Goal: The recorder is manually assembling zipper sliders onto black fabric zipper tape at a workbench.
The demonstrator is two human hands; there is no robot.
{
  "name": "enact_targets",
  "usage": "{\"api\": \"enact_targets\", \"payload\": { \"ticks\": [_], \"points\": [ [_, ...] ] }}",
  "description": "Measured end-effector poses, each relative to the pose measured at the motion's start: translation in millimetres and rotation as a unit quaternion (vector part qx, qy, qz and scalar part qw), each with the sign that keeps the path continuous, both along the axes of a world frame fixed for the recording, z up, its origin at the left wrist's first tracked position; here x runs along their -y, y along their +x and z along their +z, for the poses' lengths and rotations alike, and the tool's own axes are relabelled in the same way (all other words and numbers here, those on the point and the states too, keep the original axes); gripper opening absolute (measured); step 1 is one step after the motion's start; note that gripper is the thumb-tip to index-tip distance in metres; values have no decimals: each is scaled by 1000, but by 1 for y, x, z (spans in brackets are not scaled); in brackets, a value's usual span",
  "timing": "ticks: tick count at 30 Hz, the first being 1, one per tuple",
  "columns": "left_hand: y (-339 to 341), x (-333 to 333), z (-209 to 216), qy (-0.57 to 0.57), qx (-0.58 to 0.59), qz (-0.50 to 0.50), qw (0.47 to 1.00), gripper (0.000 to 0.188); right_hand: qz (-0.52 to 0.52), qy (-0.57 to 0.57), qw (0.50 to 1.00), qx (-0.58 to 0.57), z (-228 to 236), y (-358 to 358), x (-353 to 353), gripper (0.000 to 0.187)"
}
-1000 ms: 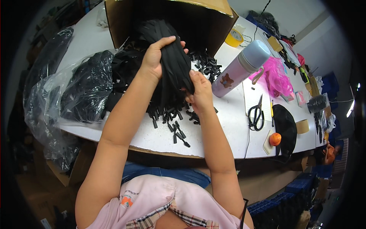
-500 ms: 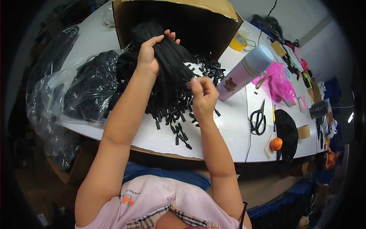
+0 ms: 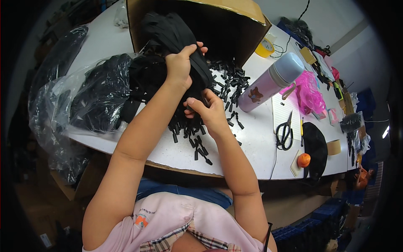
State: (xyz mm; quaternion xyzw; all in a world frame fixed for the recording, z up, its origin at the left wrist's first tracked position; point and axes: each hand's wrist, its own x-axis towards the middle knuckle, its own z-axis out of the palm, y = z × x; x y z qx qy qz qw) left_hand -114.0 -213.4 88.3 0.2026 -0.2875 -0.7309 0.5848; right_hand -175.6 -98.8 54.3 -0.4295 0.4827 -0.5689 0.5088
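Gripping bundle of black fabric straps (image 3: 184, 38) in left hand (image 3: 181, 65) | right hand (image 3: 208, 110) pinching strap ends | many small black plastic clips (image 3: 197, 145) loose on white table (image 3: 252, 147)

Two hands work at centre frame: the left hand (image 3: 181, 65) and the right hand (image 3: 208, 112), both on one bundle of black straps (image 3: 176, 33). One cardboard box (image 3: 235, 12) stands at the top. One lilac flask (image 3: 273, 82) lies right of centre. One pair of scissors (image 3: 285, 132), one pink plastic bag (image 3: 308, 92), one orange ball (image 3: 303, 160), one roll of tape (image 3: 333, 147) and one yellow cup (image 3: 264, 47) sit on the one desk (image 3: 252, 151). One clear bag of black pieces (image 3: 90, 98) lies at left. The small black clips (image 3: 231, 82) are too many to count.
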Motion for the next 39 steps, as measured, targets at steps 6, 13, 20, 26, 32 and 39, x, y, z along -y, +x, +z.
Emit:
{"api": "enact_targets", "payload": {
  "ticks": [6,13,20,26,32,39],
  "points": [
    [-3,-1,-6,52,4,-32,998,14,-40,6,967,-253,-13,-7,5,13],
    [27,39,-11,96,-92,-26,991,15,202,86,974,-58,35,-37,-21,24],
    [23,40,-16,83,48,-99,990,19,104,-127,964,209,34,-50,-20,29],
    [0,9,-16,62,129,-140,980,21,-48,-79,995,23,28,-40,-17,21],
    [-27,-29,-27,109,-26,-211,971,13,-230,-153,851,-446,3,-31,-2,40],
    [-38,-43,-32,135,29,-169,976,12,-325,-170,886,-284,0,-38,3,44]
  ]
}}
